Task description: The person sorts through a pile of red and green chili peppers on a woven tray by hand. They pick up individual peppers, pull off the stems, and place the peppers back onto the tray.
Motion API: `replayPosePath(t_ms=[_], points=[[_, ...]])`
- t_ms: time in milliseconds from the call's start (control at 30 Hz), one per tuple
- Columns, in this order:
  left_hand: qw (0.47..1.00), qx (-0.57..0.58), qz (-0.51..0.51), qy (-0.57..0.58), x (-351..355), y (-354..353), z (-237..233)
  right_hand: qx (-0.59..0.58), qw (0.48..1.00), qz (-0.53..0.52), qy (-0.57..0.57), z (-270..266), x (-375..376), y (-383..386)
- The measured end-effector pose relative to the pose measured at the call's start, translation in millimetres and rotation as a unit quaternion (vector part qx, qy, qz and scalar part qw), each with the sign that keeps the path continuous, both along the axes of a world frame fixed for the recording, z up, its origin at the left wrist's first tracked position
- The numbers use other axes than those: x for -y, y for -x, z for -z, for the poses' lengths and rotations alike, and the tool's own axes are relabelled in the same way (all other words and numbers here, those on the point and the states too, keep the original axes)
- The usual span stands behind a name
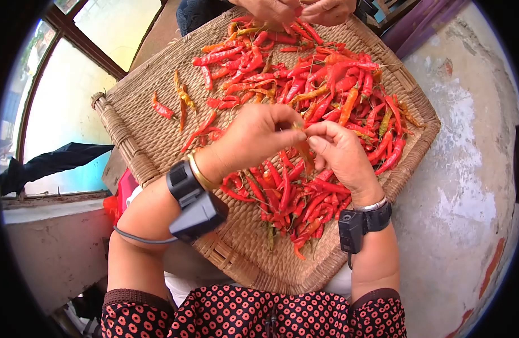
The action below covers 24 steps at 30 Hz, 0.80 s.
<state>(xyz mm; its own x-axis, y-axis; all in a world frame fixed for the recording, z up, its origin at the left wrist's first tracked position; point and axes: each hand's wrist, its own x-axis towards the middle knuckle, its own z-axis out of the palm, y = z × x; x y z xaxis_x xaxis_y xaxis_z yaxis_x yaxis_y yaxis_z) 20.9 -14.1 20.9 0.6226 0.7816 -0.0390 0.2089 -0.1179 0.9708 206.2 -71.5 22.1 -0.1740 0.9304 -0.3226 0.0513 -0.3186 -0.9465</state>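
My left hand (262, 135) and my right hand (341, 152) meet over the middle of a woven tray. Thumb and fingertips of both are pinched together around the top of an orange-red chili pepper (305, 156), whose body hangs below the fingers. The fingers partly cover its stem end. Under and around my hands lies a large heap of red chili peppers (321, 200), some orange or yellowish, with thin stems. A few loose peppers (162, 107) are scattered to the left on the tray.
The woven tray (124, 84) has a thick bound rim. Across it, another person's hands (296, 10) work at the far edge of the heap. A window (68, 84) and a dark folded cloth (56, 163) are on the left; a worn plaster wall (456, 141) stands right.
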Motion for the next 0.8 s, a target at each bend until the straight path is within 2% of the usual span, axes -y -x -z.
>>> replayPosePath(t_ms=[33, 67, 100, 167, 200, 233, 300, 367, 400, 433, 467, 500, 567, 600, 667, 700, 767, 800], points=[[1.000, 0.000, -0.012, -0.019, -10, 5, 1, 0.061, 0.997, 0.030, -0.047, 4, 0, -1], [0.998, 0.039, -0.052, 0.017, -18, 9, -3, 0.120, 0.986, 0.060, -0.094, 7, 0, -2], [0.991, 0.078, -0.091, 0.053, -26, 13, -10, 0.119, 0.986, 0.060, -0.096, 9, -1, -3], [0.964, 0.162, -0.189, 0.095, -46, 23, -6, 0.226, 0.963, -0.087, -0.121, 11, 1, -4], [0.950, 0.181, -0.240, 0.079, -53, 25, -1, 0.239, 0.949, -0.163, -0.124, 10, 2, -2], [0.950, 0.181, -0.242, 0.079, -54, 26, 4, 0.239, 0.949, -0.165, -0.124, 9, 3, 1], [0.950, 0.111, -0.292, 0.015, -54, 27, 9, 0.228, 0.905, -0.297, -0.203, 9, 6, 6], [0.961, 0.064, -0.267, 0.025, -53, 28, 20, 0.210, 0.905, -0.332, -0.160, 9, 8, 7], [0.970, -0.001, -0.208, -0.123, -48, 25, 23, 0.206, 0.897, -0.364, -0.143, 12, 9, 6], [0.951, -0.065, -0.141, -0.268, -43, 22, 24, 0.201, 0.888, -0.394, -0.126, 16, 10, 5], [0.967, -0.042, -0.082, -0.238, -34, 19, 25, 0.207, 0.878, -0.408, -0.137, 22, 10, 4], [0.967, -0.042, -0.081, -0.238, -24, 16, 18, 0.207, 0.879, -0.407, -0.137, 23, 10, 5], [0.981, -0.133, 0.058, -0.126, -10, 11, 9, 0.224, 0.879, -0.406, -0.110, 23, 9, 6], [0.981, -0.133, 0.058, -0.127, -6, 11, 8, 0.225, 0.879, -0.406, -0.110, 21, 9, 5], [0.952, -0.181, 0.168, -0.181, -1, 11, 6, 0.230, 0.910, -0.317, -0.139, 15, 8, 5], [0.952, -0.181, 0.168, -0.183, 1, 11, 4, 0.230, 0.909, -0.317, -0.141, 13, 8, 4], [0.949, -0.192, 0.186, -0.166, 3, 12, -1, 0.048, 0.984, -0.170, -0.036, 11, 8, 2], [0.948, -0.197, 0.171, -0.182, 4, 11, 1, -0.001, 0.989, -0.147, -0.009, 10, 8, 1]])
